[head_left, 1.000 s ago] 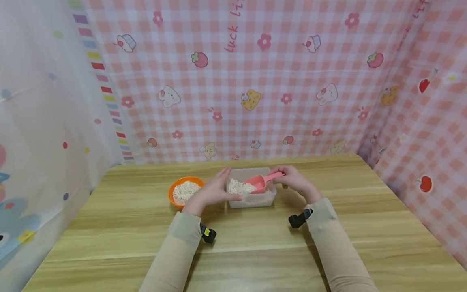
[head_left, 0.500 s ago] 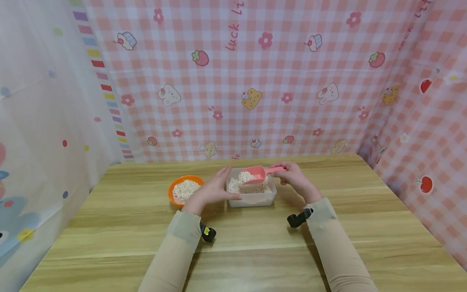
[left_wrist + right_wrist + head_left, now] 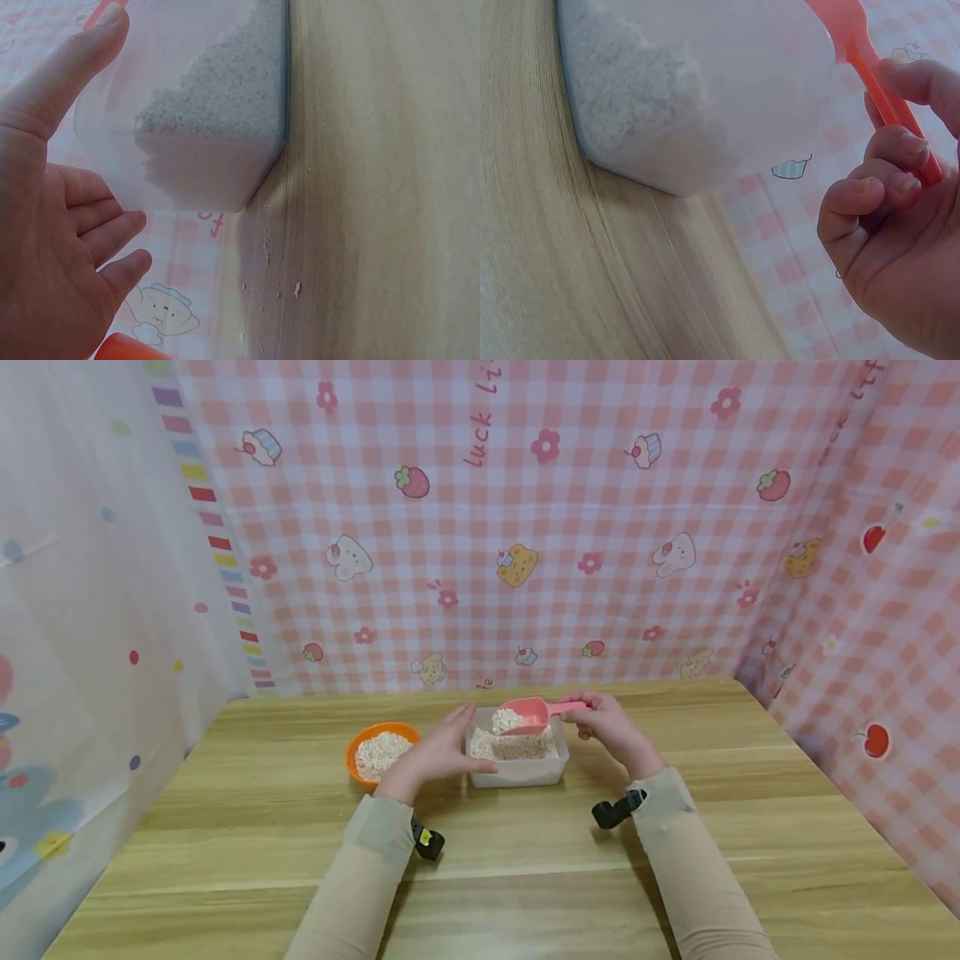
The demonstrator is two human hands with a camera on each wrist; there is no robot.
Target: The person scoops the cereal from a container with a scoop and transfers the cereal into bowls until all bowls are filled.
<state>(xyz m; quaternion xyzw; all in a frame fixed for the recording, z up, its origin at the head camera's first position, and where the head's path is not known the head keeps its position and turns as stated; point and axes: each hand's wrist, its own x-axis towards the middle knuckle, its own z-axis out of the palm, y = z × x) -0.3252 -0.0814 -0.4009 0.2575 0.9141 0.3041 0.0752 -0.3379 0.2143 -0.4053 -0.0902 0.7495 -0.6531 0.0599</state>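
In the head view, my right hand point(image 3: 609, 727) grips the handle of a pink scoop point(image 3: 534, 717), seen orange-red in the right wrist view. The scoop, loaded with pale oat-like flakes point(image 3: 507, 720), is over the translucent plastic container point(image 3: 517, 772). More flakes lie inside, with a hollow in the middle. My left hand point(image 3: 438, 752) holds the container's left end, thumb along the front wall and fingers at the left side. The left wrist view shows the thumb point(image 3: 94, 45) near the rim and fingertips point(image 3: 135, 219) at the container's corner.
An orange bowl point(image 3: 350, 766) filled with similar flakes stands left of the container, partly behind my left hand. A few crumbs point(image 3: 298, 289) lie on the wooden table point(image 3: 517, 877). Pink checked cloth point(image 3: 465, 527) hangs behind the table's back edge.
The scoop has risen out of the flakes in the container and levelled, carrying a load. It has barely moved over the last half second. My left hand and the container have stayed put.
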